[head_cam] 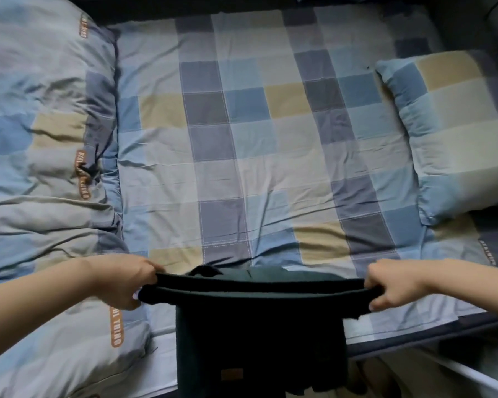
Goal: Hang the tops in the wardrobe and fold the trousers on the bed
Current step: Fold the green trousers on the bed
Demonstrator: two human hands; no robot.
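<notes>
Dark green trousers (pixel 259 334) hang from my two hands over the near edge of the bed (pixel 242 156). The waistband is stretched flat between the hands, and a small brown label shows low on the cloth. My left hand (pixel 127 282) grips the left end of the waistband. My right hand (pixel 391 285) grips the right end. The legs drop out of view at the bottom edge. No tops and no wardrobe are in view.
The bed has a checked sheet in blue, grey and beige. A bunched duvet (pixel 46 156) in the same pattern lies on the left, a pillow (pixel 454 145) on the right. A pale bed frame rail (pixel 466 372) shows at the lower right.
</notes>
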